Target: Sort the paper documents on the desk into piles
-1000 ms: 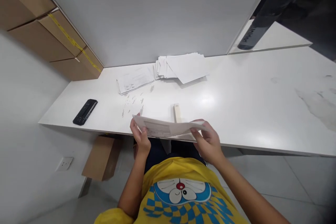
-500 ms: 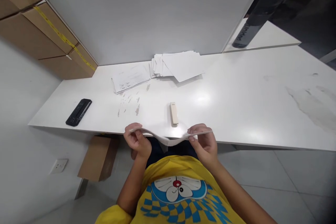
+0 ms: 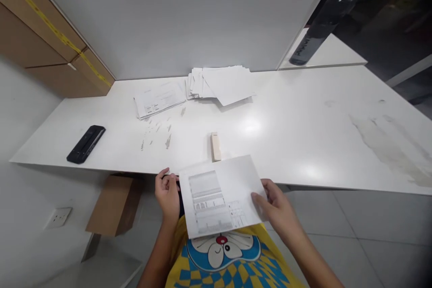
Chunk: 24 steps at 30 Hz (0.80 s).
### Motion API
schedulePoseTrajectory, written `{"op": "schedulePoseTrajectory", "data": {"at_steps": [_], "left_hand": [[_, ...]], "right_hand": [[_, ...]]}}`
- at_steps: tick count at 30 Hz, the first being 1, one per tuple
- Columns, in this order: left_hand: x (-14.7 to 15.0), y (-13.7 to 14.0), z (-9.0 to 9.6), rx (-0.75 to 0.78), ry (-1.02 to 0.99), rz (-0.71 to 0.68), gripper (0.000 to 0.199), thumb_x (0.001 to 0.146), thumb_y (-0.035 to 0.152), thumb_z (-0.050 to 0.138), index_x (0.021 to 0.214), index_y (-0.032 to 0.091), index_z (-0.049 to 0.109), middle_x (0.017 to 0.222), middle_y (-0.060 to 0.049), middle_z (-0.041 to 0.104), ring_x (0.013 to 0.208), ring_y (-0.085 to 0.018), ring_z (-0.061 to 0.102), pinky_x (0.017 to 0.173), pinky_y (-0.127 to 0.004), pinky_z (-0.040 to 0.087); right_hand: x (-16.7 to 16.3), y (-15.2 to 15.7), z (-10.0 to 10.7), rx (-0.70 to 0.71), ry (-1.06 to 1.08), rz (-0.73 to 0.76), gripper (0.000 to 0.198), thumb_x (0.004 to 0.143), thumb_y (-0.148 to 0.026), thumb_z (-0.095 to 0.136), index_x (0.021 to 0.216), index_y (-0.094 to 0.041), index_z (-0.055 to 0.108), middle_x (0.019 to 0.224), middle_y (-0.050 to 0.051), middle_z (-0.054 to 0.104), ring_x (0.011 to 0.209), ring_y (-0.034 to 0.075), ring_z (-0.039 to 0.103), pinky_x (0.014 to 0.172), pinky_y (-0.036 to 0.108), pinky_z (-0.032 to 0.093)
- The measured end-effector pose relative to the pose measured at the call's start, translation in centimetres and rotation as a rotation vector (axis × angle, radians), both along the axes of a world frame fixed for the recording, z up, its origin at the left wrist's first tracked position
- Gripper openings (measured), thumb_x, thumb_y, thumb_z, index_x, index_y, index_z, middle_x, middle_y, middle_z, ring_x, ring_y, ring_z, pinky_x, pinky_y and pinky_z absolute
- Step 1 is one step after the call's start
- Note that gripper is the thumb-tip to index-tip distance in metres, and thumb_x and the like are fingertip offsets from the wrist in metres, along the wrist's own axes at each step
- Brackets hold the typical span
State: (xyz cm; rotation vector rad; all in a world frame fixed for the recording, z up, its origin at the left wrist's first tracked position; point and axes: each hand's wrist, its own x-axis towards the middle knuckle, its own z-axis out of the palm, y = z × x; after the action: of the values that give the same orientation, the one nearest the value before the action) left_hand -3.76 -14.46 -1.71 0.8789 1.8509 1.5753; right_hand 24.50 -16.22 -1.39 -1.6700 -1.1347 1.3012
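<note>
My right hand [image 3: 275, 202] pinches the right edge of a sheet of paper [image 3: 236, 189], thumb on top and fingers beneath. The paper is printed with tables and text, and it lies tilted in front of my shirt, over the desk's front edge. Just beside its left edge is my left hand [image 3: 168, 193], fingers loosely bent and apart, not gripping the paper. Whether a fingertip touches the edge is hard to make out. A small cream stapler [image 3: 216, 146] rests on the desk right behind the paper's top edge.
At the back of the white desk [image 3: 286, 135] lie a pile of white sheets [image 3: 229, 83] and a smaller stack of printed papers [image 3: 160, 99]. A black phone-like device [image 3: 86, 144] sits at left. Cardboard boxes [image 3: 47, 36] stand far left, a dark bottle [image 3: 313, 31] far right.
The paper, seen edge-on and bowed between both hands before, now shows its printed face. My left hand has let go of its left edge; my right hand keeps its hold. The view has shifted slightly.
</note>
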Motion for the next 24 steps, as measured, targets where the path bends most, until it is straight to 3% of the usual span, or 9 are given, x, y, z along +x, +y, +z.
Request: {"op": "schedulePoseTrajectory", "data": {"at_steps": [4,7,10,12,15,21,24], "left_hand": [[0.4,-0.2,-1.1,0.025,0.175,-0.131,0.024,0.094,0.039,0.061,0.104,0.019,0.068,0.078,-0.003,0.069,0.060,-0.013,0.061,0.059,-0.026,0.052],[1.5,0.5,-1.1,0.099,0.401,-0.337,0.020,0.095,0.032,0.058,0.108,0.022,0.070,0.093,-0.007,0.074,0.084,-0.020,0.071,0.075,-0.033,0.058],[2.9,2.2,-0.3,0.257,0.672,-0.593,0.034,0.095,0.024,0.056,0.127,0.026,0.066,0.122,-0.010,0.072,0.113,-0.026,0.067,0.094,-0.042,0.056],[3.8,3.3,0.1,0.353,0.841,-0.701,0.044,0.096,0.020,0.053,0.139,0.026,0.058,0.134,-0.010,0.067,0.120,-0.027,0.065,0.097,-0.044,0.054],[5.0,4.2,0.0,0.414,0.984,-0.687,0.049,0.095,0.015,0.052,0.143,0.025,0.055,0.135,-0.010,0.066,0.112,-0.027,0.068,0.087,-0.042,0.055],[6.3,4.0,-1.8,0.380,0.952,-0.514,0.048,0.088,0.009,0.056,0.130,0.031,0.066,0.122,-0.004,0.074,0.097,-0.028,0.069,0.080,-0.045,0.051],[6.8,3.4,-0.9,0.332,0.930,-0.536,0.049,0.087,0.010,0.058,0.130,0.030,0.066,0.123,-0.005,0.073,0.096,-0.028,0.068,0.080,-0.047,0.052]], "right_hand": [[3.3,0.2,-0.7,-0.076,-0.056,-0.134,0.035,0.074,-0.043,0.067,0.101,-0.022,0.060,0.079,0.003,0.070,0.070,0.023,0.066,0.057,0.030,0.050],[4.7,0.9,-0.2,-0.085,-0.058,-0.203,0.041,0.070,-0.043,0.069,0.104,-0.022,0.059,0.074,0.002,0.068,0.067,0.023,0.066,0.052,0.030,0.049],[4.9,1.7,0.2,-0.061,-0.011,-0.276,0.041,0.069,-0.046,0.069,0.102,-0.023,0.060,0.072,0.002,0.067,0.064,0.023,0.064,0.049,0.030,0.047],[4.9,2.1,0.0,-0.043,-0.014,-0.287,0.040,0.070,-0.044,0.070,0.103,-0.023,0.060,0.077,0.003,0.070,0.065,0.022,0.064,0.050,0.029,0.048],[5.4,2.2,-0.7,-0.003,-0.056,-0.273,0.042,0.071,-0.041,0.070,0.107,-0.021,0.061,0.083,0.005,0.072,0.067,0.022,0.066,0.053,0.030,0.050],[6.5,2.4,-1.1,0.015,-0.107,-0.243,0.046,0.073,-0.042,0.071,0.114,-0.022,0.063,0.083,0.005,0.071,0.067,0.021,0.064,0.053,0.030,0.050],[7.2,3.7,-1.2,0.074,-0.101,-0.233,0.057,0.073,-0.042,0.071,0.125,-0.023,0.059,0.081,0.004,0.069,0.067,0.021,0.063,0.055,0.031,0.050]]}}
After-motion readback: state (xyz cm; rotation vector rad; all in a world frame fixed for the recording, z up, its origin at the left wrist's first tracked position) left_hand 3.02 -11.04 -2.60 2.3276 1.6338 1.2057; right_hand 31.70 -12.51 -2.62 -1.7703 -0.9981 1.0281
